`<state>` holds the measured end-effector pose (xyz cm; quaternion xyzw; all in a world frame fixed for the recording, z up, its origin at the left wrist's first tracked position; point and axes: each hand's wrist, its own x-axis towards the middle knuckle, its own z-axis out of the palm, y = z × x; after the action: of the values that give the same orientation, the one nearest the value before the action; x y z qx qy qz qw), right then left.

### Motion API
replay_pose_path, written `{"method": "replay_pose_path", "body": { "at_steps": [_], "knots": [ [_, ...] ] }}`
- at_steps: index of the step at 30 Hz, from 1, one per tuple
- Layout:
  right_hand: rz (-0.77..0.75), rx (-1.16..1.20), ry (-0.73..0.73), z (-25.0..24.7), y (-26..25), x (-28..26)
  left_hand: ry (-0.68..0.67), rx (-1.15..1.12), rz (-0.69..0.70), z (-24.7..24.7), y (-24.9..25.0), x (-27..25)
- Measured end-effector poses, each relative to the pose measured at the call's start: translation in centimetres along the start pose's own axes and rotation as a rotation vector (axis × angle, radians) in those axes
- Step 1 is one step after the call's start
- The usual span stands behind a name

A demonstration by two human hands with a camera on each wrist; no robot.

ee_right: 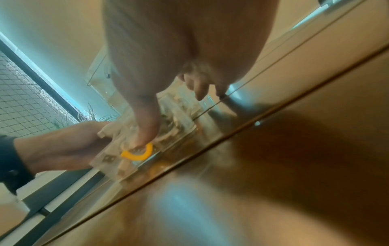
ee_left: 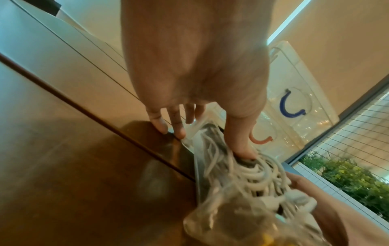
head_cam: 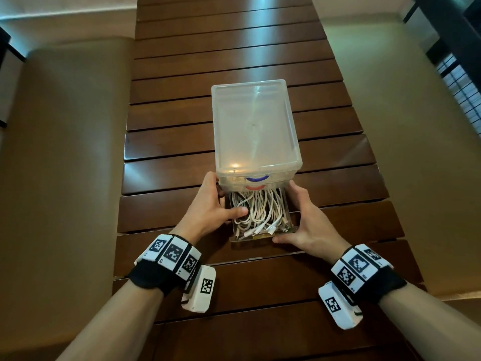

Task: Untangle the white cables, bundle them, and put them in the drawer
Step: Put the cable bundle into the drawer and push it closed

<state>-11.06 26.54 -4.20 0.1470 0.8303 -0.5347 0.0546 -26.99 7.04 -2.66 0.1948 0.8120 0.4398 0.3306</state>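
A clear plastic drawer unit [head_cam: 255,126] stands on the wooden slatted table [head_cam: 234,61]. Its bottom drawer [head_cam: 260,237] is pulled out toward me and holds a coil of white cables [head_cam: 260,212]. My left hand [head_cam: 221,204] lies along the drawer's left side, fingers straight, and its thumb [ee_left: 240,138] presses down on the cables [ee_left: 252,174]. My right hand [head_cam: 299,217] wraps round the drawer's front right corner. That hand's thumb [ee_right: 145,126] sits on the front wall by the yellow handle [ee_right: 139,154].
Above the open drawer, the unit's shut drawers carry a blue handle [ee_left: 288,108] and a red handle [ee_left: 261,139]. The table is narrow, with tan floor [head_cam: 65,152] off both long edges. A railing and plants [ee_left: 347,179] lie beyond.
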Motion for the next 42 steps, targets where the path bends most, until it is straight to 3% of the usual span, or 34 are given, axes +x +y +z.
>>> {"method": "replay_pose_path", "body": {
  "at_steps": [5,8,14,18,20,24,28,35,38,42],
  "knots": [
    [0.016,0.031,-0.021,1.1,-0.3,-0.5,0.137,0.091,0.001,0.7,-0.5,-0.8],
    [0.015,0.163,-0.026,0.7,-1.3,-0.5,0.128,0.095,0.001,0.6,0.0,-1.1],
    [0.09,0.117,0.207,1.6,-1.7,-0.3,0.053,0.127,-0.056,-0.3,0.4,-0.8],
    [0.05,-0.014,0.364,3.0,-1.8,0.5,0.035,0.164,-0.043,-0.5,0.7,-0.7],
    [0.017,-0.059,0.348,2.7,-1.7,1.5,0.029,0.18,-0.041,-0.7,0.8,-0.7],
    [0.055,0.042,0.142,1.4,-2.0,2.9,0.062,0.224,-0.029,-0.7,0.4,-0.4],
    [0.111,-0.021,0.208,1.6,-2.3,2.9,0.125,0.226,-0.031,-0.1,0.2,-0.3],
    [0.077,-0.072,0.342,2.2,-2.4,2.7,0.201,0.266,-0.015,0.4,0.8,-0.4],
    [0.067,-0.066,0.382,2.3,-2.7,2.5,0.159,0.225,-0.043,0.3,0.9,-0.7],
    [0.065,-0.064,0.41,2.4,-2.8,2.6,-0.01,0.072,-0.087,-1.0,1.1,-1.0]
  ]
}}
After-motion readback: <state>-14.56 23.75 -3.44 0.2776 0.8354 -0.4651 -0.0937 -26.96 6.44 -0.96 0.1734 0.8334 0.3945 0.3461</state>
